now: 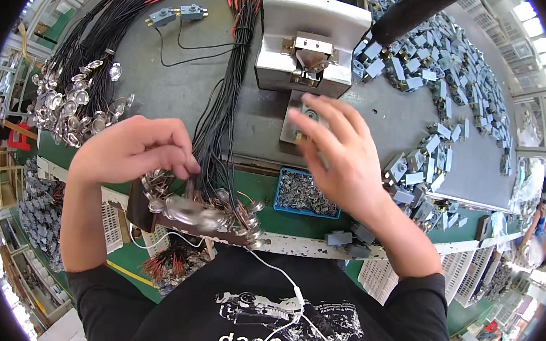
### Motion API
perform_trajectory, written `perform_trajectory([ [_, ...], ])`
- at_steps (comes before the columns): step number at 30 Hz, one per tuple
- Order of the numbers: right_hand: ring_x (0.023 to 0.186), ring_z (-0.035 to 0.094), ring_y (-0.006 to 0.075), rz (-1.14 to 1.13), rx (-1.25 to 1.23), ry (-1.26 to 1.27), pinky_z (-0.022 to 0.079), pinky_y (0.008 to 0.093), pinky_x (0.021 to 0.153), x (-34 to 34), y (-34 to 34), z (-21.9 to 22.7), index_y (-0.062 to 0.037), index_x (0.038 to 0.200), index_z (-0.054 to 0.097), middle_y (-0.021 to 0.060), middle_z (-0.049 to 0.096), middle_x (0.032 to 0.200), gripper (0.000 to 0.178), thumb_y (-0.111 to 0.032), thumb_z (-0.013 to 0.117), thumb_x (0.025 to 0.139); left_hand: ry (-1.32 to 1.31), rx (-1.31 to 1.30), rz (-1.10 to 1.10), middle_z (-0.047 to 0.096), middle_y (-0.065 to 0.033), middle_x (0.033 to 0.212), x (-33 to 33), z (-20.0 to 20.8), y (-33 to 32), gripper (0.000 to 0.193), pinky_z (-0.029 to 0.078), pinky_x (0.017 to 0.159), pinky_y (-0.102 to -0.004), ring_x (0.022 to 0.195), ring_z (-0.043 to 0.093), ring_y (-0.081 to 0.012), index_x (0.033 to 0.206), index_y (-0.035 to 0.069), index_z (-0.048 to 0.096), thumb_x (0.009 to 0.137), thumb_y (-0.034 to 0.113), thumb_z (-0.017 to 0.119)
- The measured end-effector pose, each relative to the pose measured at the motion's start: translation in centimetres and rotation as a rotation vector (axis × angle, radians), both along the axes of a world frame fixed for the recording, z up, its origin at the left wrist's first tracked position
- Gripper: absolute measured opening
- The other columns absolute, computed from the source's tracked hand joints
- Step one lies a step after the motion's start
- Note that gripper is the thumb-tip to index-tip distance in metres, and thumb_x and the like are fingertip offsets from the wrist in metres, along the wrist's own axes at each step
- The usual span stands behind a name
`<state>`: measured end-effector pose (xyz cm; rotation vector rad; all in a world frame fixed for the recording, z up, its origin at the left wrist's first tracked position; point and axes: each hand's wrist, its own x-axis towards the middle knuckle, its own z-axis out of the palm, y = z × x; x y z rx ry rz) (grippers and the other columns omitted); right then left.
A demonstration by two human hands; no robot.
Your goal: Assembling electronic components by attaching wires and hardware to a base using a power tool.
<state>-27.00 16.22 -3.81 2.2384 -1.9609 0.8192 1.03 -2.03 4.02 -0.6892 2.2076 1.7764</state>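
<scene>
My left hand [138, 150] is closed in a pinch, with what looks like a black wire lead between its fingertips. A shiny round metal piece [196, 214], smeared by motion, hangs just below. Beside it runs a bundle of black wires [227, 103] with red tips at the far end and round metal ends near me. My right hand [344, 160] is open, fingers apart, over a metal block [292, 117] in front of the silver press [316, 26]. A grey part [311, 114] sits on that block, partly hidden by the fingers.
A blue tray [276, 196] of small metal parts stands near the bench edge. Many grey housings [415, 73] are heaped at right. Another wire bundle [94, 41] lies at left. Two grey wired units [163, 16] lie at the back. A dark tube [407, 17] reaches over the bench.
</scene>
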Motion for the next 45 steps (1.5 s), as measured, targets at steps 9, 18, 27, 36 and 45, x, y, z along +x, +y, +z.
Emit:
perform_trajectory([
  [9,0.095,0.066,0.0285,0.614,0.311,-0.336,0.052,0.0398,0.085,6.3,0.3,0.8,-0.0087,0.112,0.071,0.0078,0.068,0.103,0.032,-0.023,0.077,0.084,-0.073,-0.464,-0.16,0.066,-0.0086,0.098,-1.4,-0.2,4.2,0.03,0.055,0.071,-0.031,0.082,0.069,-0.0211,0.106,0.003,0.066,0.078,0.003,0.078],
  [18,0.083,0.064,0.0283,0.453,0.216,-0.431,0.053,0.0414,0.077,6.9,1.5,0.4,-0.0046,0.116,0.068,0.0066,0.065,0.084,0.037,-0.005,0.072,0.08,0.005,-0.099,0.092,0.059,-0.0045,0.105,1.1,-0.2,4.0,0.03,0.052,0.074,-0.0271,0.085,0.062,-0.0103,0.114,0.0,0.059,0.087,-0.007,0.068],
  [27,0.09,0.065,0.0309,0.294,0.078,-0.481,0.053,0.0424,0.078,8.0,1.7,1.4,-0.0084,0.12,0.066,0.0119,0.064,0.107,0.042,-0.02,0.079,0.082,0.381,0.339,0.23,0.052,-0.0142,0.12,1.6,-0.5,5.2,0.035,0.052,0.102,-0.0369,0.109,0.061,-0.0209,0.12,0.0,0.055,0.088,-0.01,0.065],
  [36,0.087,0.068,0.021,0.219,0.359,-0.897,0.059,0.0346,0.078,8.8,1.9,1.8,-0.0119,0.155,0.04,0.017,0.053,0.136,0.072,0.005,0.068,0.091,-0.057,-0.504,0.086,0.07,-0.0053,0.101,0.9,-0.8,6.8,0.049,0.05,0.073,-0.0284,0.083,0.062,-0.0172,0.133,0.001,0.057,0.089,0.013,0.075],
  [45,0.097,0.064,0.011,0.236,0.531,-1.134,0.055,0.0286,0.087,6.3,2.0,2.5,-0.0077,0.144,0.053,0.0087,0.06,0.13,0.053,0.01,0.061,0.095,0.064,0.251,0.334,0.069,-0.0053,0.101,0.8,-2.1,6.0,0.038,0.05,0.074,-0.0262,0.085,0.063,-0.0104,0.121,0.0,0.066,0.084,-0.008,0.068],
])
